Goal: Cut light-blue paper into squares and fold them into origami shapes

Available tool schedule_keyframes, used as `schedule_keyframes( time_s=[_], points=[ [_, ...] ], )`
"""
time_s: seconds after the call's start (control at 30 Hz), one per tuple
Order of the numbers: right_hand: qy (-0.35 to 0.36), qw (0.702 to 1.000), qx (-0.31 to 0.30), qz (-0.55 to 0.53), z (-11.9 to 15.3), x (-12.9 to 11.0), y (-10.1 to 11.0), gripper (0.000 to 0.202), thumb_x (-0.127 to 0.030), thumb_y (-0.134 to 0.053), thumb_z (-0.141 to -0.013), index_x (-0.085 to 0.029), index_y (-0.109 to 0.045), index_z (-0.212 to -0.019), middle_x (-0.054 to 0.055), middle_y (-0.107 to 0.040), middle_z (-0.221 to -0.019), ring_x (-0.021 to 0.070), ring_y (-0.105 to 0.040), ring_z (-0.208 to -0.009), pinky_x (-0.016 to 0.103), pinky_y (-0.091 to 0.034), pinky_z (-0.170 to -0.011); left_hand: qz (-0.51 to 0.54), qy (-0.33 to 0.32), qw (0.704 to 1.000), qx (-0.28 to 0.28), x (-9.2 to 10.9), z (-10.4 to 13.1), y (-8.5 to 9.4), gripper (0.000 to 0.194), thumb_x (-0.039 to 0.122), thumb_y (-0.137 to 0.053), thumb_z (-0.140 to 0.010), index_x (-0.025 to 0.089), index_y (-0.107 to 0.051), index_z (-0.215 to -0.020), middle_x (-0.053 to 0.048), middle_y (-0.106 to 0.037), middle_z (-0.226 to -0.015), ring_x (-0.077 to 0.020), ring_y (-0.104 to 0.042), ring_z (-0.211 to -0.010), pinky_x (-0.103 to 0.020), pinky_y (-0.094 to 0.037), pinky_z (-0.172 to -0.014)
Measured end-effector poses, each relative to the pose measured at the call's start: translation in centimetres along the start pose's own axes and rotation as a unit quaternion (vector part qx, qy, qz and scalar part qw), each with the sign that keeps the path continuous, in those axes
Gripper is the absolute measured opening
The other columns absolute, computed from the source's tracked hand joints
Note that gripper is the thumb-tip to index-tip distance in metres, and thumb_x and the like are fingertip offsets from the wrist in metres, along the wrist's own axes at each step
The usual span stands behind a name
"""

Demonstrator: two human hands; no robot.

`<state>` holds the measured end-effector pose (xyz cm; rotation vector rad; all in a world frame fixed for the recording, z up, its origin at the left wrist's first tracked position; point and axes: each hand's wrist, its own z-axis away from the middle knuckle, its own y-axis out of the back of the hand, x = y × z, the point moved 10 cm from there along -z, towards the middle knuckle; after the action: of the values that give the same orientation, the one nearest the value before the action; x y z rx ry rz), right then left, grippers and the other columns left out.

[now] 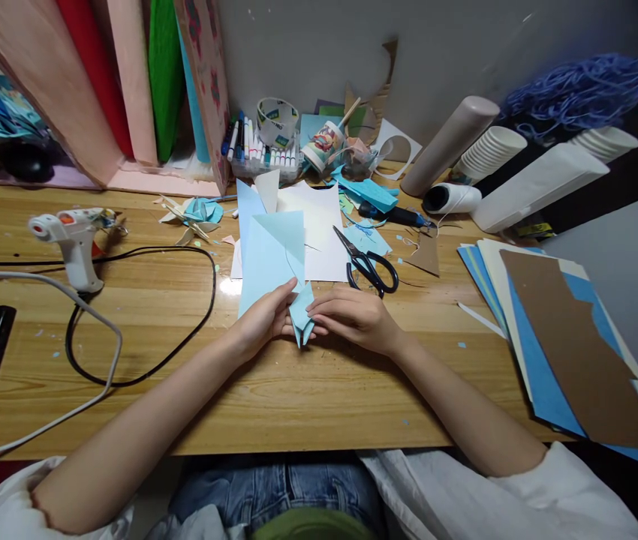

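We hold the small light-blue folded paper (301, 307) at the centre of the dial, above the wooden table (319, 405). Our left hand (266, 319) cradles it from beneath, and our right hand (356, 315) grasps its right edge with the fingertips. From the folded paper, we see a light-blue sheet (274, 251) just beside it at eleven o'clock, black-handled scissors (360, 260) at two, a glue gun (78, 251) between nine and ten, and brown card (570, 337) at three.
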<state>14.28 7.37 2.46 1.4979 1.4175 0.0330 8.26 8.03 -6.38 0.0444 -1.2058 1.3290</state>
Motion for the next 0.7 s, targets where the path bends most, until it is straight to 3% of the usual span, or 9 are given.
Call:
schedule_keyframes(
  time_s=[0.17, 0.3, 0.37, 0.53, 0.7],
  points=[
    [-0.073, 0.997, 0.027, 0.004, 0.3, 1.6, 0.3, 0.012, -0.015, -0.053, -0.081, -0.019, -0.06, -0.089, 0.006, -0.066, -0.086, 0.0168, -0.061, -0.081, 0.031, -0.05, -0.072, -0.017, -0.025, 0.999, -0.037, 0.6, 0.3, -0.9, 0.06, 0.062, -0.04, -0.078, 0.01, -0.061, -0.099, -0.012, -0.069, -0.086, -0.0207, -0.064, -0.083, -0.03, -0.046, -0.077],
    [-0.113, 0.992, 0.048, -0.014, 0.4, 2.3, 0.7, 0.009, -0.014, -0.053, -0.08, -0.019, -0.059, -0.084, 0.005, -0.065, -0.083, 0.0156, -0.06, -0.077, 0.029, -0.049, -0.068, -0.102, -0.094, 0.99, -0.024, 1.7, 0.7, -1.3, 0.043, 0.039, -0.071, -0.065, 0.014, -0.06, -0.098, -0.005, -0.066, -0.083, -0.0162, -0.06, -0.083, -0.025, -0.041, -0.078],
    [-0.121, 0.991, 0.057, -0.026, 0.3, 2.3, 0.8, 0.009, -0.014, -0.053, -0.079, -0.019, -0.059, -0.083, 0.005, -0.065, -0.082, 0.0157, -0.06, -0.077, 0.03, -0.049, -0.069, -0.123, -0.104, 0.987, -0.007, 1.7, 0.6, -1.1, 0.036, 0.03, -0.075, -0.062, 0.014, -0.06, -0.091, -0.001, -0.063, -0.078, -0.0132, -0.057, -0.076, -0.023, -0.04, -0.071],
    [-0.157, 0.981, 0.093, -0.06, 0.4, 2.2, 0.8, 0.006, -0.014, -0.055, -0.078, -0.019, -0.059, -0.078, 0.005, -0.063, -0.084, 0.0167, -0.059, -0.08, 0.032, -0.049, -0.073, -0.109, -0.089, 0.99, 0.022, 1.1, 0.3, -0.4, 0.023, 0.028, -0.07, -0.066, 0.012, -0.056, -0.075, 0.001, -0.058, -0.069, -0.0098, -0.051, -0.061, -0.021, -0.038, -0.061],
    [-0.24, 0.954, 0.155, -0.086, 1.4, 3.4, 0.9, 0.002, -0.018, -0.059, -0.076, -0.018, -0.058, -0.075, 0.008, -0.051, -0.101, 0.0161, -0.056, -0.087, 0.027, -0.051, -0.067, -0.108, -0.102, 0.988, 0.033, 1.2, 0.1, -0.4, 0.025, 0.029, -0.072, -0.063, 0.012, -0.061, -0.077, -0.001, -0.062, -0.069, -0.013, -0.055, -0.066, -0.025, -0.042, -0.07]
  ],
)
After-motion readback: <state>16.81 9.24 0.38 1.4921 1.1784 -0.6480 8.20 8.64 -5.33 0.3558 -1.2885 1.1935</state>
